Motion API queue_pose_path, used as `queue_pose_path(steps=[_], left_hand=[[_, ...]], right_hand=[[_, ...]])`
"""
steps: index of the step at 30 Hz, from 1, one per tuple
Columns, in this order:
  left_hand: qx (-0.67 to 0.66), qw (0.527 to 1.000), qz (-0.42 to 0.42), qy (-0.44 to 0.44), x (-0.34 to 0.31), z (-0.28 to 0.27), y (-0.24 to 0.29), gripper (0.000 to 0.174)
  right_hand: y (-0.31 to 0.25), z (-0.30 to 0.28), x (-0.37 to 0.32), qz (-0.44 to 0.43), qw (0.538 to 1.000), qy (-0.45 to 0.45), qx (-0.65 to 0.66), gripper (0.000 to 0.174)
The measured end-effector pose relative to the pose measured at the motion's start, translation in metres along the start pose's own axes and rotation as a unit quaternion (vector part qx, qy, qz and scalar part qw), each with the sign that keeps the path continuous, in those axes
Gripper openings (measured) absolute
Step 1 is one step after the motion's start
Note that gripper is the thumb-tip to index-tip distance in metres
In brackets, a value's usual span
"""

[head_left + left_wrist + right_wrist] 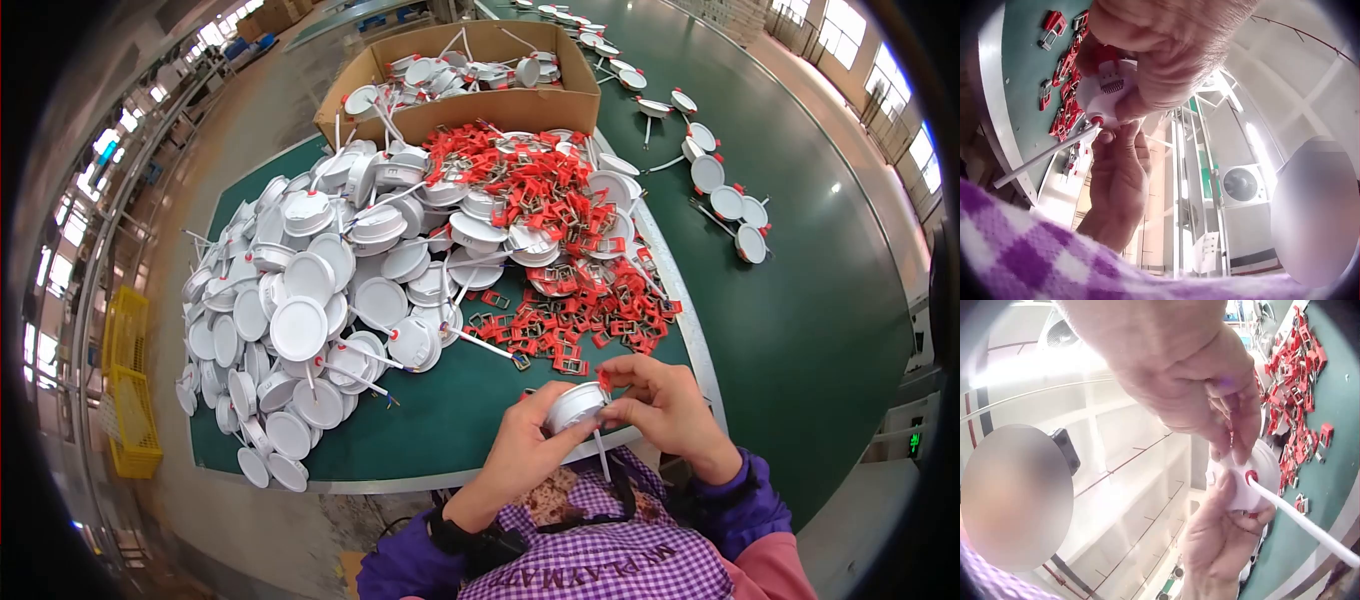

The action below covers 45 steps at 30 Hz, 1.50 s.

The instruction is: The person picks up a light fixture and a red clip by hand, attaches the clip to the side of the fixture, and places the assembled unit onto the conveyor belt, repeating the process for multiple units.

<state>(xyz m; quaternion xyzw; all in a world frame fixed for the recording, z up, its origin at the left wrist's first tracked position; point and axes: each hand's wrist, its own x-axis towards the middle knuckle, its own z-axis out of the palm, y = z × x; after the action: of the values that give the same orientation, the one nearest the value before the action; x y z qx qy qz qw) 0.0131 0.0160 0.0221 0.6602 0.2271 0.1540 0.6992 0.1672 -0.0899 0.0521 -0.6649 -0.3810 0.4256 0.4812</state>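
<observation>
Just above the table's near edge, my left hand (522, 445) grips a white round downlight (577, 407) by its rim. Its white cable (1304, 520) comes out through a red grommet and hangs down. My right hand (665, 408) is at the light's right side, thumb and fingertips pinching a small red spring clip (604, 381) against the housing. Fingers hide most of this clip. In the left wrist view, another red clip with a coiled spring (1112, 86) sits on the housing beside my left hand.
A big heap of white downlights (300, 328) covers the table's left and middle. Red clips (560, 200) are piled right of it. Behind stands a cardboard box (460, 108) of more lights. On the right, a green conveyor (820, 330) carries a line of finished-looking lights (708, 174).
</observation>
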Motion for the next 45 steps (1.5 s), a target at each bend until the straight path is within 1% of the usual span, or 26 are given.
queue_pose_path(steps=[1, 3, 5, 7, 9, 10, 11, 13, 15, 17, 18, 21, 23, 25, 29, 30, 31, 33, 37, 38, 39, 40, 42, 43, 44, 45], left_hand=[[0.001, 1.000, -0.001, -0.005, 0.003, 0.002, -0.002, 0.031], [0.031, 0.999, 0.024, -0.026, 0.007, 0.005, -0.005, 0.033], [0.160, 0.978, 0.089, 0.103, 0.010, -0.009, 0.005, 0.040], [0.043, 0.964, 0.083, 0.251, 0.006, -0.042, -0.011, 0.048], [0.035, 0.920, 0.092, 0.378, 0.000, -0.075, -0.020, 0.052], [0.035, 0.922, 0.091, 0.376, 0.000, -0.081, -0.017, 0.052], [0.009, 0.916, 0.069, 0.395, 0.000, -0.085, -0.013, 0.052], [-0.015, 0.910, 0.048, 0.412, 0.005, -0.090, -0.010, 0.053], [-0.019, 0.912, 0.017, 0.409, 0.014, -0.095, -0.012, 0.055], [-0.033, 0.917, -0.016, 0.398, 0.019, -0.099, -0.009, 0.054], [-0.046, 0.920, -0.048, 0.385, 0.020, -0.100, -0.009, 0.054], [-0.012, 0.928, -0.021, 0.372, 0.018, -0.092, -0.019, 0.053], [-0.049, 0.926, -0.029, 0.372, 0.017, -0.091, -0.028, 0.050], [-0.032, 0.914, 0.065, 0.399, 0.017, -0.086, -0.036, 0.046], [-0.051, 0.887, 0.066, 0.454, 0.019, -0.080, -0.038, 0.046], [-0.044, 0.881, 0.066, 0.466, 0.020, -0.079, -0.037, 0.038], [-0.043, 0.882, 0.067, 0.465, 0.019, -0.081, -0.036, 0.038], [-0.011, 0.913, -0.043, 0.405, 0.018, -0.088, -0.034, 0.024], [0.031, 0.911, -0.048, 0.407, 0.010, -0.081, -0.026, 0.015], [0.154, 0.903, 0.046, 0.399, 0.005, -0.077, -0.027, 0.013], [0.273, 0.873, 0.138, 0.381, 0.002, -0.074, -0.025, 0.011], [0.273, 0.872, 0.138, 0.381, -0.001, -0.072, -0.019, 0.011], [0.497, 0.757, 0.245, 0.346, -0.007, -0.066, -0.003, 0.009], [0.498, 0.756, 0.246, 0.346, -0.007, -0.065, -0.005, 0.009], [0.267, 0.875, 0.214, 0.342, -0.008, -0.062, -0.007, 0.011], [0.018, 0.934, 0.168, 0.314, -0.009, -0.059, -0.009, 0.014]], right_hand=[[-0.001, -0.006, 0.000, 0.039, 0.999, -0.018, 0.007, 0.035], [-0.001, -0.018, -0.002, 0.010, 1.000, 0.016, 0.000, 0.031], [-0.002, -0.047, -0.006, -0.015, 0.978, 0.124, -0.169, 0.030], [0.017, -0.082, -0.005, -0.077, 0.919, 0.313, -0.228, 0.031], [0.016, -0.111, -0.008, -0.074, 0.840, 0.413, -0.343, 0.033], [0.005, -0.106, -0.009, -0.055, 0.822, 0.434, -0.364, 0.031], [0.007, -0.100, -0.006, -0.053, 0.822, 0.435, -0.364, 0.031], [0.020, -0.081, -0.001, -0.189, 0.846, 0.301, -0.397, 0.025], [0.025, -0.037, 0.002, -0.191, 0.903, 0.168, -0.348, 0.016], [0.040, 0.000, 0.005, -0.190, 0.907, 0.096, -0.363, 0.012], [0.045, 0.015, 0.007, -0.186, 0.899, 0.102, -0.383, 0.013], [0.058, 0.032, 0.014, -0.189, 0.875, 0.111, -0.431, 0.015], [0.060, 0.037, 0.015, -0.166, 0.868, 0.114, -0.453, 0.015], [0.061, 0.036, 0.015, -0.157, 0.877, 0.093, -0.444, 0.015], [0.061, 0.027, 0.014, -0.142, 0.889, 0.036, -0.434, 0.016], [0.058, 0.025, 0.014, -0.143, 0.889, 0.036, -0.434, 0.016], [0.054, 0.024, 0.013, -0.121, 0.887, 0.008, -0.446, 0.017], [0.049, 0.021, 0.014, -0.099, 0.883, -0.019, -0.459, 0.017], [0.045, 0.018, 0.015, -0.106, 0.879, -0.003, -0.465, 0.019], [0.045, 0.017, 0.014, -0.123, 0.883, 0.013, -0.453, 0.020], [0.048, 0.016, 0.013, -0.123, 0.883, 0.013, -0.453, 0.020], [0.051, 0.015, 0.013, -0.125, 0.891, 0.020, -0.437, 0.019], [0.051, 0.015, 0.013, -0.128, 0.898, 0.027, -0.420, 0.019], [0.047, 0.016, 0.012, -0.133, 0.919, 0.062, -0.366, 0.018], [0.043, 0.016, 0.011, -0.137, 0.936, 0.097, -0.310, 0.017], [0.038, 0.015, 0.010, -0.137, 0.936, 0.099, -0.310, 0.017]])
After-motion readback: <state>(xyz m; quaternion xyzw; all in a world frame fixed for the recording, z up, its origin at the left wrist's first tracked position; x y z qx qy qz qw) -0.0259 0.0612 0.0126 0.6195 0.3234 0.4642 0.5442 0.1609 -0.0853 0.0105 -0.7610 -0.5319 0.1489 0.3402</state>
